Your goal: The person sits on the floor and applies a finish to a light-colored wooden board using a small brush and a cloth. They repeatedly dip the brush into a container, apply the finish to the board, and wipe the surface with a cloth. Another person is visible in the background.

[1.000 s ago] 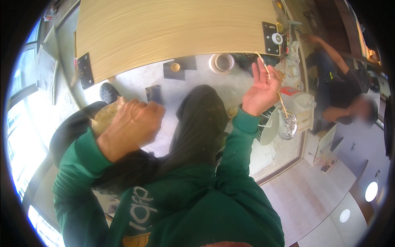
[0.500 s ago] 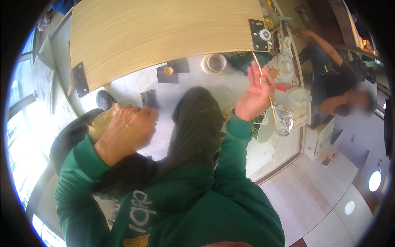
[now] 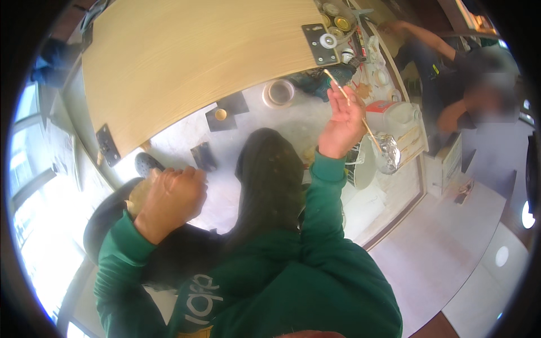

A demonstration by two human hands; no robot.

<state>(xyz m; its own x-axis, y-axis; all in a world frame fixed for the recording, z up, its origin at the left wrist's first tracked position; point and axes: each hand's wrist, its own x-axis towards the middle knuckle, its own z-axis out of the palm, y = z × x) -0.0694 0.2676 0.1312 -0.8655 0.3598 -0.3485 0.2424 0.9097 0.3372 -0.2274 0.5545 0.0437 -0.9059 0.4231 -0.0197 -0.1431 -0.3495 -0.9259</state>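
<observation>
My right hand is turned palm up, a thin pale wooden stick lying across its fingers. The stick's lower end reaches a crumpled silver foil bundle; whether they are joined I cannot make out. On the left, my left hand is curled closed above my bent knee. Behind its knuckles and wrist shows a crumpled tan piece, like cloth or paper, partly hidden by the hand. Beyond both hands is a light wood panel with a dark corner plate and white wheel.
A clear ring-shaped tub and a small round tan cup on dark squares stand on the floor. At right are a white jug with a red label, several tins and a low wooden edge. Another person sits beyond it.
My view has shifted, so the panel appears farther left. The left hand sits slightly lower in the picture, still closed. The right hand keeps the stick, at nearly the same slant.
</observation>
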